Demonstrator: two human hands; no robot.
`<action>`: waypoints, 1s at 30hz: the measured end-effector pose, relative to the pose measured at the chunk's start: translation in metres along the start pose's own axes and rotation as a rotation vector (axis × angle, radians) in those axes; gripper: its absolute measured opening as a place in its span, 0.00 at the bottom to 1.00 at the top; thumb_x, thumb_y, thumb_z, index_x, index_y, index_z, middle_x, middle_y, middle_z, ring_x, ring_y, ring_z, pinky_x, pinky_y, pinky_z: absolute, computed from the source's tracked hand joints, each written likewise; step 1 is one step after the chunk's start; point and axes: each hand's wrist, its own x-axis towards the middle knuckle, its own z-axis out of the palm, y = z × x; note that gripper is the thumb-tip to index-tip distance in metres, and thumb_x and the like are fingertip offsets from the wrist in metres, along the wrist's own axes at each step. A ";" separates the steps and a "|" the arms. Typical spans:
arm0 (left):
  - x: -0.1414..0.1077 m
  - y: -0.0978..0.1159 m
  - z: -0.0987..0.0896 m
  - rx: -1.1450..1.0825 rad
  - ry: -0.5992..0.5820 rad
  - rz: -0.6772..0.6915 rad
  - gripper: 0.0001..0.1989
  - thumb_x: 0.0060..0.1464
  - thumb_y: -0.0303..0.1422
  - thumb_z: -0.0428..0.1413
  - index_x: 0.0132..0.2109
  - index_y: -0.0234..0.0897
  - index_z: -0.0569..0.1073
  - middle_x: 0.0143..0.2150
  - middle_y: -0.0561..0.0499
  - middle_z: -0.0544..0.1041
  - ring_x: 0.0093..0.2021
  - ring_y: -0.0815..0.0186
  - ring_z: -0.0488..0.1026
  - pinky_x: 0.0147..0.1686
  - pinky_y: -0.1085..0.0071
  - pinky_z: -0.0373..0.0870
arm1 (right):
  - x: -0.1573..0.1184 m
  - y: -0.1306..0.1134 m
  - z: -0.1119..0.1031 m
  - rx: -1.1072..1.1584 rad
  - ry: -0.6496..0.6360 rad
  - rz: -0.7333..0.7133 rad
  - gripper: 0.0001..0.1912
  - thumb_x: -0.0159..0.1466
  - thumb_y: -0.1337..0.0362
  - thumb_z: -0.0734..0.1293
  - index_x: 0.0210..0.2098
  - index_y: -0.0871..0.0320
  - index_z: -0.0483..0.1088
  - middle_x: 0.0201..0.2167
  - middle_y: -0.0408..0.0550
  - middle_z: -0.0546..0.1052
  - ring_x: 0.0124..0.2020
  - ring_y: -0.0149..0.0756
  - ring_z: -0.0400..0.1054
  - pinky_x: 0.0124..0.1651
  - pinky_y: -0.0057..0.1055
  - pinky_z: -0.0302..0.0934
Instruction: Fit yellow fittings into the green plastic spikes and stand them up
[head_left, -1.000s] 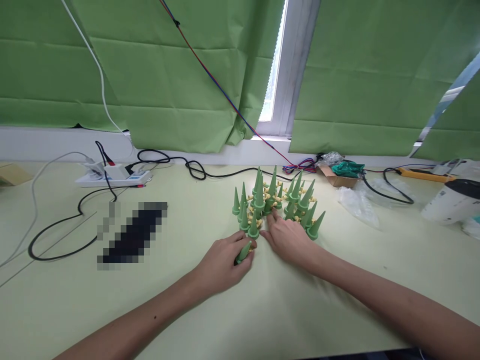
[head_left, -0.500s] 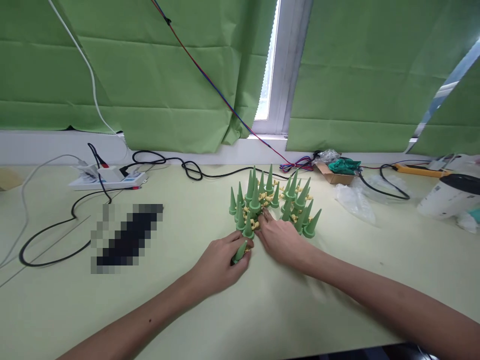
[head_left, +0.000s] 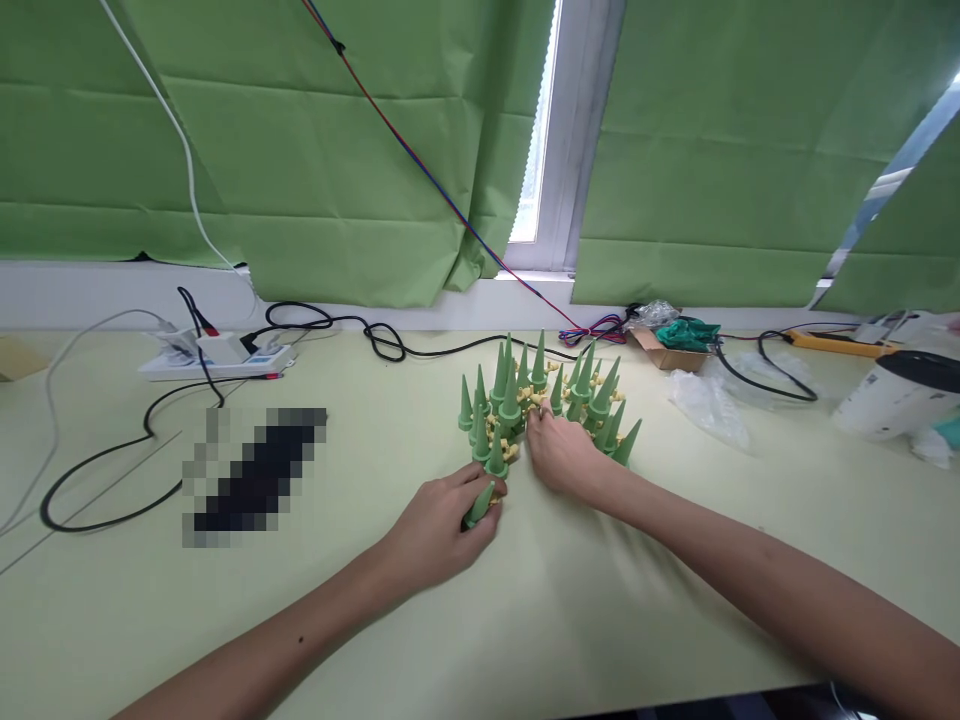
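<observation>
A green cone-shaped plastic spike point(head_left: 480, 505) is in my left hand point(head_left: 442, 525), the fingers and thumb wrapped round its base and its point tilting up and to the right. Just beyond that hand stands a cluster of several similar green spikes point(head_left: 510, 395), mostly points up, with small yellow fittings point(head_left: 534, 398) between them. My right hand point(head_left: 566, 450) reaches into the middle of the cluster, its fingers pressed together by the yellow fittings. Whatever those fingertips hold, if anything, is hidden. More spikes point(head_left: 604, 395) stand beyond and to the right of that hand.
A power strip point(head_left: 262, 362) with black cables lies at the back left, and a dark pixelated patch point(head_left: 262, 470) covers something nearer. Back right are a small cardboard box point(head_left: 671, 352), clear plastic bags point(head_left: 705, 405), an orange bar point(head_left: 840, 343) and a white container point(head_left: 892, 395).
My right hand has moved slightly right and farther into the cluster, away from the spikes nearest my left hand. My left hand stays put with its spike.
</observation>
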 end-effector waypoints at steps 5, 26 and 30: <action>0.001 -0.001 0.002 0.002 -0.005 0.001 0.11 0.63 0.33 0.48 0.46 0.40 0.75 0.43 0.50 0.77 0.38 0.62 0.76 0.35 0.68 0.69 | 0.001 0.000 -0.004 0.071 -0.014 0.043 0.28 0.66 0.77 0.55 0.66 0.76 0.57 0.65 0.84 0.56 0.47 0.51 0.76 0.41 0.38 0.72; 0.001 0.000 0.001 0.018 0.000 0.014 0.11 0.63 0.33 0.48 0.46 0.40 0.75 0.43 0.50 0.77 0.37 0.64 0.76 0.34 0.69 0.67 | 0.014 0.005 -0.010 0.321 -0.074 0.051 0.17 0.64 0.76 0.58 0.52 0.70 0.67 0.49 0.70 0.74 0.43 0.48 0.76 0.38 0.33 0.67; 0.001 -0.001 0.001 0.018 0.001 0.020 0.11 0.63 0.33 0.48 0.45 0.40 0.75 0.43 0.50 0.76 0.37 0.63 0.75 0.35 0.69 0.68 | 0.014 0.006 -0.008 0.332 -0.078 0.046 0.19 0.64 0.76 0.58 0.54 0.72 0.65 0.49 0.71 0.73 0.43 0.49 0.76 0.38 0.34 0.66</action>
